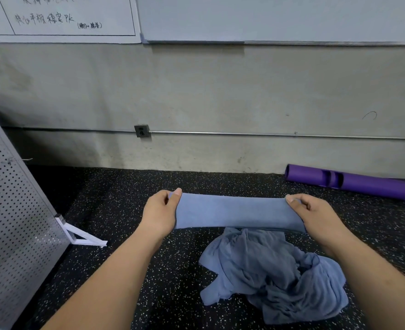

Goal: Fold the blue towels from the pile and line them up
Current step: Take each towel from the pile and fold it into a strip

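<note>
With left hand (159,211) and right hand (315,216) pinching the ends of the towel (234,213) by the pile (272,270), I feared a slipped corner would undo the fold.

a: what lies along the concrete wall (220,86)?
b: a purple plastic tube (353,183), on black speckled rubber floor (137,277).
a: and leftward?
b: a grey perforated metal panel (11,210) with a white bracket foot (79,236); a grey wall socket (141,131) on a thin metal conduit (268,134).

Both forearms (115,270) reach forward, bare. The left grip (159,215) and right grip (315,214) sit level, thumbs (176,195) on top, each pinching one end of the towel (234,214).
</note>
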{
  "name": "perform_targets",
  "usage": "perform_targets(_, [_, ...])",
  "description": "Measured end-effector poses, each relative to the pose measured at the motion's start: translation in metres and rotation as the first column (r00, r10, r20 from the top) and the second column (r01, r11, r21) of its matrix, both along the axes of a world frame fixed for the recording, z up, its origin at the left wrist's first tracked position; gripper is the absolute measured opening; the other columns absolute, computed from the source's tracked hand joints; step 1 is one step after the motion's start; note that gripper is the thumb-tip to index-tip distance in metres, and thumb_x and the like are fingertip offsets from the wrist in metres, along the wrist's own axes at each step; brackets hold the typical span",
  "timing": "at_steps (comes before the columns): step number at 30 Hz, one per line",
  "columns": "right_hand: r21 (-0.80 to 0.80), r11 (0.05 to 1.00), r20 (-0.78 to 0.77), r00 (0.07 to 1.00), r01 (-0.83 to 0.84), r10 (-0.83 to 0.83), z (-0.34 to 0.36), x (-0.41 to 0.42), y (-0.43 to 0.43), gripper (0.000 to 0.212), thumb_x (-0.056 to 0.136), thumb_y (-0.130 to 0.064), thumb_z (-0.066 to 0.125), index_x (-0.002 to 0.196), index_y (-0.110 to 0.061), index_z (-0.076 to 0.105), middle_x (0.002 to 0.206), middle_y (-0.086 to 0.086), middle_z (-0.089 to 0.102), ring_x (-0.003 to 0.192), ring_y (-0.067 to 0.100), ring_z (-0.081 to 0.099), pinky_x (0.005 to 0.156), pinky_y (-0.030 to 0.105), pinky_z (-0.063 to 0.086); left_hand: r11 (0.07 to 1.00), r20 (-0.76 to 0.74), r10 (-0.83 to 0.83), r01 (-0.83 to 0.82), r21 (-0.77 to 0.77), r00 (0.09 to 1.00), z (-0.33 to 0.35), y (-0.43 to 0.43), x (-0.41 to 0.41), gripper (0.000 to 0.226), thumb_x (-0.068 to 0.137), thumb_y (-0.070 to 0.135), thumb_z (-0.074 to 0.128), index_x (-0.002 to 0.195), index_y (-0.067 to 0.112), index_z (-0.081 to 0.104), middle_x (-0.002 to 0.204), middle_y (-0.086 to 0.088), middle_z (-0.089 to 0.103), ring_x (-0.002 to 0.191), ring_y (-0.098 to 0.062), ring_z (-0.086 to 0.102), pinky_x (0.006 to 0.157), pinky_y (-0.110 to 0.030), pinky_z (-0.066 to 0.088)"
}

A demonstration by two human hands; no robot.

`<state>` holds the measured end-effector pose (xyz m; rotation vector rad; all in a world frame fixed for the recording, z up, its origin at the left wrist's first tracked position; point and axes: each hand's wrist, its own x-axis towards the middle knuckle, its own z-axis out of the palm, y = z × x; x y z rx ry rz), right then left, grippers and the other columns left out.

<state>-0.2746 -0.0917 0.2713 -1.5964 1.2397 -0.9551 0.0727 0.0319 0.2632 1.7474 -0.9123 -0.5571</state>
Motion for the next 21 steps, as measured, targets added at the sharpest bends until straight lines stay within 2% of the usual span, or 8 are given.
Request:
perform_targets(3, [0.042, 0.999, -0.039, 0.999, -0.034, 0.036, 0.000, -0.001, 0.001, 0.028, 0.105, -0.040, 0.062, 0.097, -0.020, 0.079, 0.095, 0.002, 0.080, 0.085, 0.018, 0.073, 0.080, 0.040, 0.057, 0.998, 0.051, 0.006, -0.009, 0.054, 0.999, -0.004, -0.001, 0.004, 0.052, 0.106, 0.055, 0.052, 0.087, 0.008, 0.065, 0.082, -0.004, 0.066, 0.072, -0.019, 0.053, 0.065, -0.037, 0.040])
perform_targets(6, [0.088, 0.994, -0.093, 0.993, -0.066, 0.074, -0.002, -0.003, 0.002, 0.035, 0.105, -0.045, 0.059, 0.094, -0.018, 0.078, 0.087, 0.001, 0.078, 0.072, 0.012, 0.067, 0.070, 0.034, 0.052, 0.997, -0.002, 0.008, -0.008, 0.082, 1.000, -0.006, 0.001, 0.007, 0.061, 0.104, 0.059, 0.054, 0.084, 0.001, 0.059, 0.074, -0.003, 0.056, 0.070, -0.019, 0.046, 0.065, -0.037, 0.035])
perform_targets(8, [0.079, 0.995, -0.106, 0.992, -0.060, 0.069, -0.003, -0.004, 0.001, 0.038, 0.106, -0.047, 0.058, 0.091, -0.016, 0.076, 0.083, 0.002, 0.076, 0.068, 0.010, 0.063, 0.069, 0.033, 0.050, 0.997, -0.078, -0.014, 0.020, 0.072, 0.997, -0.006, 0.001, 0.008, 0.058, 0.102, 0.060, 0.057, 0.076, 0.008, 0.053, 0.072, -0.003, 0.047, 0.070, -0.020, 0.041, 0.067, -0.037, 0.031])
perform_targets(10, [0.040, 0.998, -0.134, 0.989, -0.054, 0.059, -0.005, -0.003, -0.001, 0.043, 0.105, -0.050, 0.057, 0.088, -0.014, 0.073, 0.080, 0.007, 0.071, 0.067, 0.013, 0.059, 0.068, 0.034, 0.046, 0.997, -0.135, -0.034, 0.042, 0.060, 0.990, -0.005, 0.002, 0.008, 0.053, 0.102, 0.061, 0.057, 0.076, 0.015, 0.052, 0.074, -0.003, 0.048, 0.072, -0.020, 0.042, 0.068, -0.037, 0.031])
perform_targets(13, [-0.035, 0.998, -0.205, 0.978, -0.045, 0.037, -0.008, 0.000, -0.003, 0.049, 0.106, -0.053, 0.053, 0.084, -0.011, 0.065, 0.076, 0.007, 0.063, 0.068, 0.019, 0.053, 0.067, 0.039, 0.041, 0.997, -0.192, -0.040, 0.053, 0.063, 0.981, -0.007, 0.002, 0.008, 0.061, 0.094, 0.072, 0.058, 0.080, 0.013, 0.055, 0.077, -0.005, 0.053, 0.074, -0.020, 0.047, 0.071, -0.038, 0.035])
perform_targets(16, [-0.084, 0.995, -0.243, 0.970, -0.046, 0.024, -0.010, 0.005, -0.002, 0.049, 0.106, -0.053, 0.050, 0.083, -0.012, 0.063, 0.082, 0.011, 0.064, 0.073, 0.022, 0.054, 0.070, 0.040, 0.043, 0.996, -0.315, -0.014, 0.042, 0.082, 0.949, -0.007, 0.001, 0.009, 0.088, 0.079, 0.084, 0.060, 0.099, -0.002, 0.065, 0.089, -0.012, 0.071, 0.081, -0.024, 0.062, 0.082, -0.044, 0.054])
perform_targets(18, [-0.099, 0.994, -0.243, 0.970, -0.038, 0.013, -0.012, 0.006, -0.002, 0.051, 0.107, -0.054, 0.049, 0.087, -0.009, 0.063, 0.090, 0.017, 0.067, 0.075, 0.030, 0.056, 0.072, 0.041, 0.044, 0.994, -0.409, 0.003, 0.042, 0.102, 0.913, -0.005, 0.001, 0.006, 0.080, 0.088, 0.076, 0.064, 0.109, 0.000, 0.068, 0.103, -0.017, 0.077, 0.091, -0.029, 0.072, 0.087, -0.048, 0.060])
perform_targets(21, [-0.121, 0.992, -0.255, 0.967, -0.027, -0.005, -0.014, 0.007, -0.002, 0.049, 0.107, -0.053, 0.049, 0.090, -0.010, 0.065, 0.093, 0.018, 0.068, 0.090, 0.039, 0.063, 0.075, 0.042, 0.048, 0.978, -0.429, -0.110, 0.176, 0.116, 0.896, -0.001, 0.006, -0.001, 0.057, 0.085, 0.059, 0.081, 0.109, 0.008, 0.073, 0.103, -0.012, 0.079, 0.094, -0.028, 0.075, 0.077, -0.041, 0.061])
